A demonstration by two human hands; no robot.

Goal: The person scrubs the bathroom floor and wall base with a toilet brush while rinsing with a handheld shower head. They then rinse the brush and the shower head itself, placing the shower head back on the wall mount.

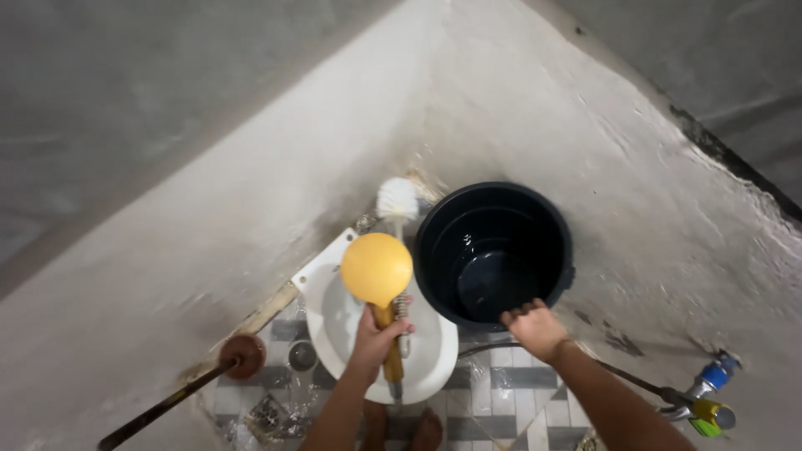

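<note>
Yellow dipper [377, 269] sits raised in the left hand [375, 336], grip clamped; right hand [533, 327] clasps the black bucket [434, 250] rim.

Yellow dipper [378, 269], round bowl uppermost and handle pointing to 6 o'clock, gripped at the handle above the white toilet bowl [434, 355]. Black bucket [494, 253] standing upright at 3 o'clock of the dipper, holding a little water, near rim grasped at 6 o'clock.
</note>
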